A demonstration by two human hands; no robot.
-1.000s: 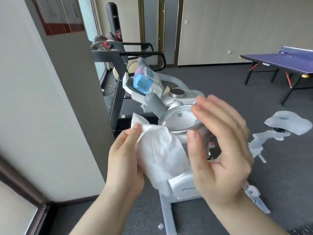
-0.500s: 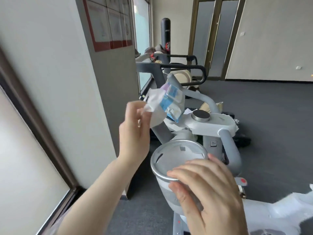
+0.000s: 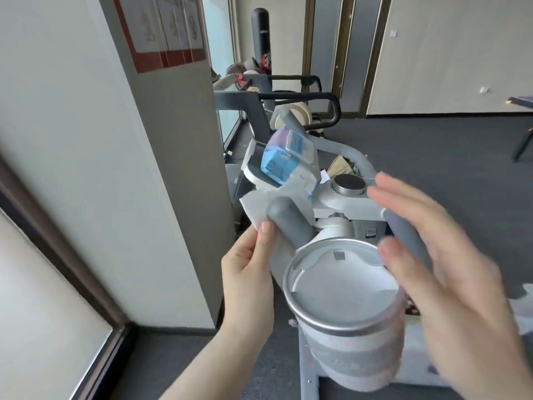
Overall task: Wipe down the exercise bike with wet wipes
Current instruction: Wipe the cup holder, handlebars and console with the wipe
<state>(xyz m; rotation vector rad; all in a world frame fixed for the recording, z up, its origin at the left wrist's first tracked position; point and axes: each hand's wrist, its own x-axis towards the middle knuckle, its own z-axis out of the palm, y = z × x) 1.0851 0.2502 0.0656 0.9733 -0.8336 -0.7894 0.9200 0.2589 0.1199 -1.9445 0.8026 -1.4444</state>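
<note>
- White-and-grey exercise bike [image 3: 346,206] stands centre, near a grey square pillar [image 3: 173,157] on its left, on dark grey carpet floor [image 3: 432,145].
- Left hand [image 3: 248,272] pinches a white wet wipe [image 3: 256,206] between thumb and fingers; the wipe lies against the grey left handlebar grip [image 3: 288,223].
- Right hand [image 3: 444,272], blurred, fingers straight and spread, grasping nothing, is beside the grey right handlebar grip [image 3: 403,235].
- Blue-and-white wet wipe packet [image 3: 284,158] rests on the bike's console tray.
- Round grey-rimmed cup holder [image 3: 343,290] sits nearest the camera.
- Black-framed treadmill [image 3: 288,96] stands beyond, with a black punching post [image 3: 261,39] farther back.
- Cream walls and dark-framed doors [image 3: 346,47] close the far side.
</note>
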